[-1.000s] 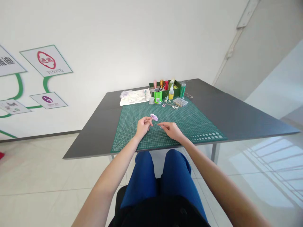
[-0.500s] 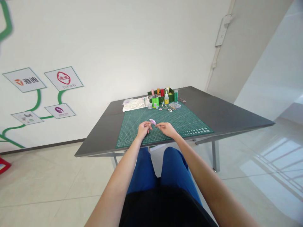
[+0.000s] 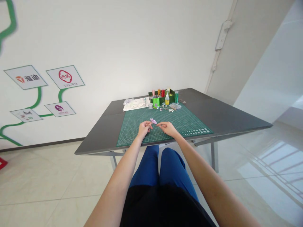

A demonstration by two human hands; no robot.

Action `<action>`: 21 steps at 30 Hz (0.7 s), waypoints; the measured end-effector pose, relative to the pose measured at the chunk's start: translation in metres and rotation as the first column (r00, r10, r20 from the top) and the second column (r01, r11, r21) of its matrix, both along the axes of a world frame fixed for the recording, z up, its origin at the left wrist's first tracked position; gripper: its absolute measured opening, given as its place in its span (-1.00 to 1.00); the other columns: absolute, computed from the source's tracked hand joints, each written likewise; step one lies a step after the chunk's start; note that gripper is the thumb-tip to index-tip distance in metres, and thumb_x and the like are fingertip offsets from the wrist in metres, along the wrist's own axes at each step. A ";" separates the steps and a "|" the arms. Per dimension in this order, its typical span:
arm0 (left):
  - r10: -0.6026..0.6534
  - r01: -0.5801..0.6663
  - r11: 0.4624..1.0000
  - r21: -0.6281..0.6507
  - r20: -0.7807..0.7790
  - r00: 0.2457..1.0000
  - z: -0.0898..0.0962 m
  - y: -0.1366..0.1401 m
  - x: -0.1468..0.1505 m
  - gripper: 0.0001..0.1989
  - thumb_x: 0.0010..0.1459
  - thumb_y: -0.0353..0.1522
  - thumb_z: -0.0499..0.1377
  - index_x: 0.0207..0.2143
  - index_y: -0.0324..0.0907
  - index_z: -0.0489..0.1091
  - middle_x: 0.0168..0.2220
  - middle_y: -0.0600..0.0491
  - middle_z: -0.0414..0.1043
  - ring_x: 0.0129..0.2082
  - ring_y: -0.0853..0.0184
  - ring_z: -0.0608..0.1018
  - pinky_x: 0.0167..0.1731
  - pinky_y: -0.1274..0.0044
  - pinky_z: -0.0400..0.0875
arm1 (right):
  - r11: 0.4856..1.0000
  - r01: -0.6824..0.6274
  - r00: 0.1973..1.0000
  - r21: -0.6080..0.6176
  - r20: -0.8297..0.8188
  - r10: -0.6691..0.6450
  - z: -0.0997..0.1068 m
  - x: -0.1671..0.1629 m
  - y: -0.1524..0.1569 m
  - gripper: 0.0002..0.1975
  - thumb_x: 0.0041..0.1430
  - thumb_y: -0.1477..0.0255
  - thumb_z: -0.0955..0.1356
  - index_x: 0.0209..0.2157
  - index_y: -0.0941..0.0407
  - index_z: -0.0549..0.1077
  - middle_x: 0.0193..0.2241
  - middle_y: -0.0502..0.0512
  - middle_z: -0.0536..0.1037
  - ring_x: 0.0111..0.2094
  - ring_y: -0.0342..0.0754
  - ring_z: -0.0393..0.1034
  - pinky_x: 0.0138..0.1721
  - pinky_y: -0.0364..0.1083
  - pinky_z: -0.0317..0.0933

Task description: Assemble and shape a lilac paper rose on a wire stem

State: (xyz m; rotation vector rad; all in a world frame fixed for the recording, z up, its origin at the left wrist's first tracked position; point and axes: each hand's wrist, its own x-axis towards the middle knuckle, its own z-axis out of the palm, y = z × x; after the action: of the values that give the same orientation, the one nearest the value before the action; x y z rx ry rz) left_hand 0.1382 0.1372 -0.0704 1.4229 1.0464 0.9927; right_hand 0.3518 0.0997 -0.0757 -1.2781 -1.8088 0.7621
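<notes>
A small purple-and-white flower [image 3: 153,121] is held above the green cutting mat [image 3: 132,132]. The fingertips of my left hand [image 3: 145,127] are closed on its near left side. Just right of the flower, my right hand [image 3: 167,128] has its thumb and forefinger pinched together, pointing left. Whatever lies between those right fingertips is too small to make out. Beyond my hands, white-handled scissors [image 3: 170,110] rest on the mat near a clear flat case [image 3: 175,106].
At the mat's back stand a green can [image 3: 156,102], a glue bottle [image 3: 167,99], a small grey tub [image 3: 150,106] and a green thread spool [image 3: 176,96]. Behind them, a dark green box [image 3: 174,94] holds several spools. White sheets [image 3: 134,104] lie on the dark table [image 3: 99,126] at back left.
My view has shifted slightly, and my legs have moved a little under the table. Both hands keep nearly the same pose around the flower.
</notes>
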 end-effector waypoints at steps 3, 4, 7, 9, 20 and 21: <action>-0.002 0.002 1.000 -0.006 -0.006 1.000 0.000 0.001 0.000 -0.61 0.40 -0.22 0.26 0.17 -0.22 0.43 0.12 -0.12 0.49 0.02 0.15 0.60 -0.01 0.22 0.60 | 1.000 0.001 1.000 0.014 -0.017 -0.001 0.001 0.000 0.000 -0.71 0.44 0.22 0.40 -0.11 0.19 0.55 -0.37 -0.01 0.56 -0.48 -0.17 0.42 -0.43 -0.14 0.38; -0.003 0.003 1.000 -0.006 -0.008 1.000 0.000 0.001 0.001 -0.61 0.40 -0.22 0.26 0.17 -0.21 0.43 0.13 -0.12 0.49 0.02 0.15 0.60 0.00 0.22 0.60 | 1.000 0.002 1.000 0.020 -0.025 -0.002 0.002 0.000 -0.001 -0.71 0.43 0.22 0.40 -0.13 0.19 0.57 -0.46 -0.06 0.51 -0.54 -0.19 0.35 -0.48 -0.16 0.31; -0.007 0.008 1.000 0.003 -0.010 1.000 0.002 0.000 0.001 -0.62 0.40 -0.22 0.26 0.17 -0.22 0.43 0.11 -0.12 0.49 0.01 0.16 0.61 -0.02 0.23 0.60 | 0.999 0.009 0.999 0.042 -0.051 -0.006 0.006 0.000 -0.003 -0.68 0.36 0.22 0.38 -0.16 0.19 0.65 -0.67 -0.14 0.32 -0.65 -0.18 0.15 -0.55 -0.15 0.10; -0.009 0.009 1.000 0.013 -0.006 1.000 0.002 0.000 0.002 -0.63 0.40 -0.22 0.26 0.14 -0.22 0.44 0.08 -0.11 0.51 -0.04 0.19 0.62 -0.06 0.27 0.62 | 0.999 0.012 0.998 0.049 -0.066 -0.008 0.008 0.000 -0.005 -0.64 0.30 0.22 0.36 -0.16 0.20 0.68 -0.72 -0.14 0.26 -0.66 -0.16 0.11 -0.55 -0.13 0.05; 0.007 -0.019 0.994 0.110 0.108 0.994 0.014 -0.009 0.009 -0.87 0.22 -0.37 0.33 -0.28 -0.26 0.49 -0.61 0.14 0.50 -0.75 0.52 0.28 -0.67 0.63 0.14 | 1.000 -0.015 0.993 0.022 -0.119 0.018 0.017 0.000 -0.012 -0.55 0.20 0.19 0.36 -0.11 0.25 0.69 -0.73 -0.12 0.27 -0.67 -0.16 0.10 -0.55 -0.13 0.05; 0.007 -0.020 0.994 0.112 0.113 0.994 0.015 -0.010 0.009 -0.87 0.20 -0.37 0.33 -0.29 -0.26 0.49 -0.61 0.14 0.50 -0.75 0.52 0.28 -0.67 0.62 0.13 | 1.000 -0.016 0.992 0.020 -0.124 0.019 0.018 0.000 -0.012 -0.55 0.20 0.19 0.37 -0.11 0.25 0.69 -0.74 -0.12 0.27 -0.67 -0.16 0.10 -0.54 -0.13 0.05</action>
State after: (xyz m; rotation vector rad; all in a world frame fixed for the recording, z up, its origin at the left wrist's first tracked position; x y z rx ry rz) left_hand 0.1474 0.1274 -0.0554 1.4355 0.9309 1.1436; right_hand 0.3521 0.0873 -0.0576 -1.1780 -1.7253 0.8146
